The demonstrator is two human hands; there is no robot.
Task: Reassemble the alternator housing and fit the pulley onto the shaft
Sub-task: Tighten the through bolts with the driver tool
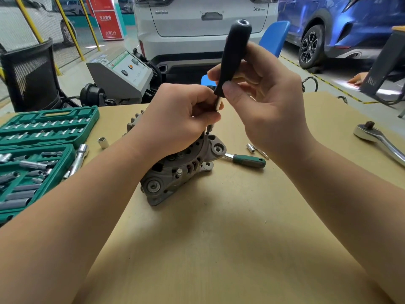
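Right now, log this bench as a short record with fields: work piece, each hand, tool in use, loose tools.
work piece: alternator lying on the table
right hand: right hand holds the black screwdriver handle
left hand: left hand pinches the screwdriver shaft near the housing
tool tip: at the housing's upper edge; fastener hidden
left of alternator: green socket case, open
right of alternator: green-handled ratchet, chrome ratchet

Silver badge "X" plus smaller unreadable characters showing on rear tailgate of white SUV (206,23). Red standing sign board (107,18) carrying white Chinese characters and digits "119" near bottom. Grey slanted control console (122,77) bearing printed labels, too small for reading.
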